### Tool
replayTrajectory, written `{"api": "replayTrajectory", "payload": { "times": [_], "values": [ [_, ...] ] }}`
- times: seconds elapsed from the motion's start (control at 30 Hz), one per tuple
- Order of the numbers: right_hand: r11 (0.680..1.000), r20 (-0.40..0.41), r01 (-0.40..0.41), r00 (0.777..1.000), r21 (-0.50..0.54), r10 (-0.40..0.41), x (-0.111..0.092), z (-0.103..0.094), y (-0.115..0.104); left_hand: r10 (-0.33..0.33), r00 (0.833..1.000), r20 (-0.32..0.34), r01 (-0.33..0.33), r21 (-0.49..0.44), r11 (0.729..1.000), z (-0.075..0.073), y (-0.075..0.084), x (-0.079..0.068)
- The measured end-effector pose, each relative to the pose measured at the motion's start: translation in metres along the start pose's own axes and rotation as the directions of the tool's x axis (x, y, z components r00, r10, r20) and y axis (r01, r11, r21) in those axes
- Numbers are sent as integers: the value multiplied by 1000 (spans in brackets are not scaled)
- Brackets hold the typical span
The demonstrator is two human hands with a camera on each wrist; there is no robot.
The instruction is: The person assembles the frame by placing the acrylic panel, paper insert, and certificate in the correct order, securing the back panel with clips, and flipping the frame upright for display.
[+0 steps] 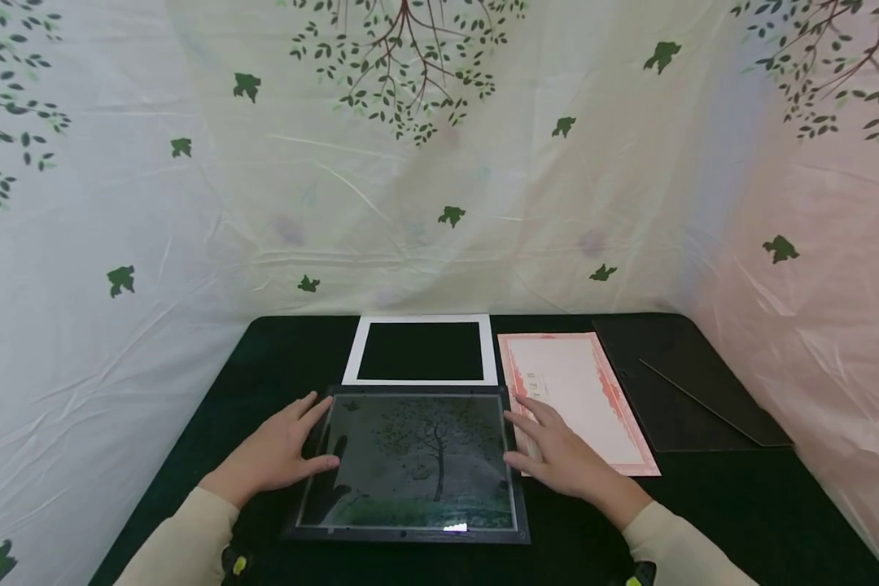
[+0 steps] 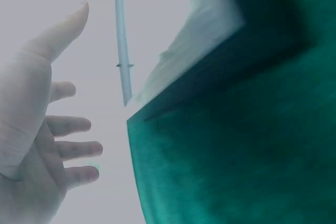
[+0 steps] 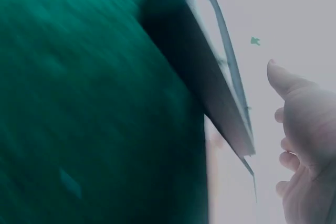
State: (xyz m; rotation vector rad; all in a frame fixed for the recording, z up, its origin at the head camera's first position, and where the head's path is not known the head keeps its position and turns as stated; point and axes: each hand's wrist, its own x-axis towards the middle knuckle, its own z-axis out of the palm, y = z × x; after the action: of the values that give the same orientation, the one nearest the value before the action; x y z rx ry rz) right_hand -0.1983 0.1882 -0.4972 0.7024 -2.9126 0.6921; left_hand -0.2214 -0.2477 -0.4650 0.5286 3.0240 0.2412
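A dark picture frame (image 1: 406, 535) lies flat on the dark cloth, with a clear pane (image 1: 425, 464) inside its border that reflects a tree pattern. My left hand (image 1: 278, 448) is at the frame's left side, fingers spread, thumb over the left edge. On the opposite side is my right hand (image 1: 560, 456), its fingertips overlapping the right edge in the head view. Both wrist views show the fingers straight or relaxed, with nothing gripped. A thin pale translucent strip (image 2: 123, 40) rises above the frame's corner in the left wrist view; a similar strip (image 3: 231, 51) runs along it in the right wrist view.
Behind the frame lies a white rectangular mat (image 1: 423, 382) with a cut-out middle. A pink-bordered certificate (image 1: 564, 391) lies to the right, partly under my right hand. Further right is a dark backing board (image 1: 674, 407) with a thin diagonal bar. A patterned curtain (image 1: 381, 244) surrounds the table.
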Motion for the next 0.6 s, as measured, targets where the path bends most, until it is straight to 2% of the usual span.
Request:
{"api": "replayTrajectory", "payload": {
  "times": [0.13, 0.33, 0.6],
  "values": [
    [998, -35, 4, 999, -64, -6, 15, -23, 7, 41, 997, -58, -38, 53, 998, -19, -4, 11],
    [997, 20, -22, 1000, -76, 23, 46, -49, 19, 61, 996, -66, -53, 124, 991, -39, -11, 43],
    [993, 89, -15, 996, -116, 26, 91, -51, 38, 73, 997, -15, -69, 180, 981, -52, -18, 89]
  ]
}}
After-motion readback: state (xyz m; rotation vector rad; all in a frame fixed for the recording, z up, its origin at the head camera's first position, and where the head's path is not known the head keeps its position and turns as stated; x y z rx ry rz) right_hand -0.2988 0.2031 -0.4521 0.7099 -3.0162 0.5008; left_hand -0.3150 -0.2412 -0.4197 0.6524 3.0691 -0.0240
